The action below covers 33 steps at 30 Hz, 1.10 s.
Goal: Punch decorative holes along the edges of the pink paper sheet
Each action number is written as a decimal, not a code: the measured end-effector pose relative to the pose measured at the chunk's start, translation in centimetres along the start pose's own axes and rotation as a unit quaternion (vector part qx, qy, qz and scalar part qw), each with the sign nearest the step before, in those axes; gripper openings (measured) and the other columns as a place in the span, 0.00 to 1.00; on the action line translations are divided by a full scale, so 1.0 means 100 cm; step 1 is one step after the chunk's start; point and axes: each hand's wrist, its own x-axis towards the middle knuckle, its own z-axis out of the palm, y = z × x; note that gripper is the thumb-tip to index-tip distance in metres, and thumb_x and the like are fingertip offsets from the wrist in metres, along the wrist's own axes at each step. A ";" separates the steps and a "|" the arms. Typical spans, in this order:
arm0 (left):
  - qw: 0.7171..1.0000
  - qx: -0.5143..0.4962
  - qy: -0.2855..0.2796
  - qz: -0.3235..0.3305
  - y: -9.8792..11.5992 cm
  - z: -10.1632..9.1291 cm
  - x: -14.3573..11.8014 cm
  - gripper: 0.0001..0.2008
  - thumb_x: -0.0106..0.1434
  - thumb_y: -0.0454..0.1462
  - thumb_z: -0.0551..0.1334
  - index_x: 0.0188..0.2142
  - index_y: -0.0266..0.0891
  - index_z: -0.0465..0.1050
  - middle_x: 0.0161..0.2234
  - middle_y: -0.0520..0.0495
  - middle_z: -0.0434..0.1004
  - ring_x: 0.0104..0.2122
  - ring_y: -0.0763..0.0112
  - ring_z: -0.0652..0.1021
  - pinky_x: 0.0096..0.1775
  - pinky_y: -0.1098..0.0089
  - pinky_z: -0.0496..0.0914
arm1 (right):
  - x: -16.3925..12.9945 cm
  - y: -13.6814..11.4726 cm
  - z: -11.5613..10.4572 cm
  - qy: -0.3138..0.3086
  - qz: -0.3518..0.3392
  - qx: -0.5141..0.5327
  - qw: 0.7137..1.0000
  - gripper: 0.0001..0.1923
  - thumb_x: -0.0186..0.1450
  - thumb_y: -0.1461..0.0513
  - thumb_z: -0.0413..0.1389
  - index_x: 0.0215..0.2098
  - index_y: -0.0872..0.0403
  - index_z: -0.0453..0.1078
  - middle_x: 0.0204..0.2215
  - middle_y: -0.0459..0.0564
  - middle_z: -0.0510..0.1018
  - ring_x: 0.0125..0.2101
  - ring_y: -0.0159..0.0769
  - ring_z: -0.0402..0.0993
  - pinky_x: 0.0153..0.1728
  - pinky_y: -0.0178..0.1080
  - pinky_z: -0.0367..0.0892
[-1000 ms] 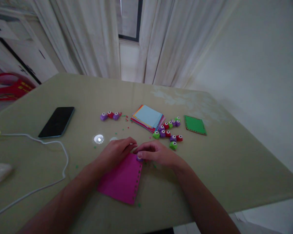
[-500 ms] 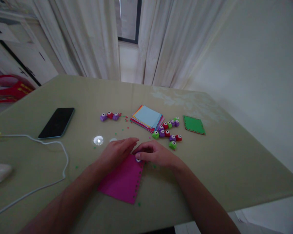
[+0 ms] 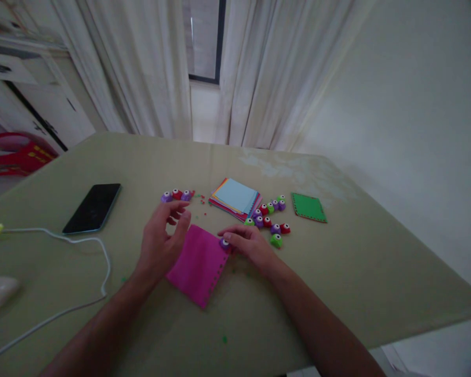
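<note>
- Right hand (image 3: 248, 244) rests on the table (image 3: 377, 272), fingers pinched around a small purple punch (image 3: 225, 243) set on the right edge of the pink paper sheet (image 3: 198, 263).
- Pink paper sheet lies flat near table centre, tilted, with a row of small holes along its right edge; it sits at 6 o'clock from the paper stack (image 3: 235, 196).
- Left hand (image 3: 160, 238) is lifted just above the sheet's left corner, fingers loosely spread and curled, holding nothing; whether the palm edge touches the paper, cannot tell.
- Purple punch sits at 3 o'clock of the sheet, mostly covered by the right fingertips.
- Cluster of small punches (image 3: 269, 217), red, purple and green, lies at 1 o'clock from the right hand, just beside the paper stack.
- A short row of three punches (image 3: 176, 195), purple-red-purple, sits at 12 o'clock from the left hand.
- Green paper square (image 3: 308, 207) with a punched border lies at 3 o'clock of the cluster, apart from it.
- Black phone (image 3: 92, 207) lies face up at 9 o'clock from the left hand, well apart.
- White cable (image 3: 98, 251) curves across the table's left side, below the phone.
- Tiny paper bits are scattered on the table around the sheet.
</note>
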 end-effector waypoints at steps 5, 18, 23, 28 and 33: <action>0.975 -0.098 -0.185 -0.079 0.011 -0.004 -0.015 0.35 0.78 0.55 0.51 0.17 0.42 0.70 0.13 0.53 0.64 0.15 0.73 0.67 0.23 0.71 0.61 | 0.003 -0.004 -0.003 0.120 -0.054 0.133 0.982 0.21 0.57 0.48 0.75 0.41 0.53 0.86 0.32 0.47 0.85 0.27 0.29 0.75 0.27 0.31 0.68; 0.763 -0.419 -0.272 -0.410 0.018 0.037 -0.030 0.41 0.52 0.65 0.75 0.51 0.38 0.78 0.49 0.34 0.86 0.44 0.56 0.86 0.43 0.62 0.81 | -0.002 -0.012 -0.002 0.182 -0.164 0.241 0.939 0.20 0.59 0.48 0.73 0.43 0.50 0.83 0.33 0.46 0.84 0.27 0.31 0.75 0.29 0.32 0.73; 0.772 -0.461 -0.184 -0.398 0.022 0.038 -0.027 0.33 0.49 0.51 0.84 0.48 0.38 0.79 0.40 0.43 0.87 0.34 0.68 0.83 0.36 0.71 0.79 | -0.003 -0.011 0.002 0.158 -0.150 0.246 0.945 0.21 0.56 0.48 0.76 0.42 0.51 0.84 0.32 0.46 0.83 0.27 0.30 0.73 0.26 0.31 0.70; 0.828 -0.392 -0.169 -0.364 0.014 0.028 -0.019 0.27 0.49 0.51 0.83 0.40 0.36 0.81 0.31 0.49 0.83 0.24 0.75 0.75 0.26 0.76 0.71 | -0.004 -0.006 0.005 0.124 -0.124 0.220 0.960 0.22 0.55 0.48 0.76 0.40 0.51 0.84 0.31 0.47 0.83 0.27 0.31 0.73 0.25 0.32 0.70; 0.875 -0.328 -0.156 -0.319 0.009 0.022 -0.017 0.24 0.53 0.54 0.80 0.35 0.37 0.81 0.27 0.50 0.81 0.23 0.74 0.74 0.23 0.75 0.69 | -0.004 -0.003 0.004 0.121 -0.121 0.209 0.963 0.22 0.57 0.47 0.75 0.41 0.52 0.83 0.31 0.46 0.83 0.26 0.30 0.74 0.26 0.32 0.69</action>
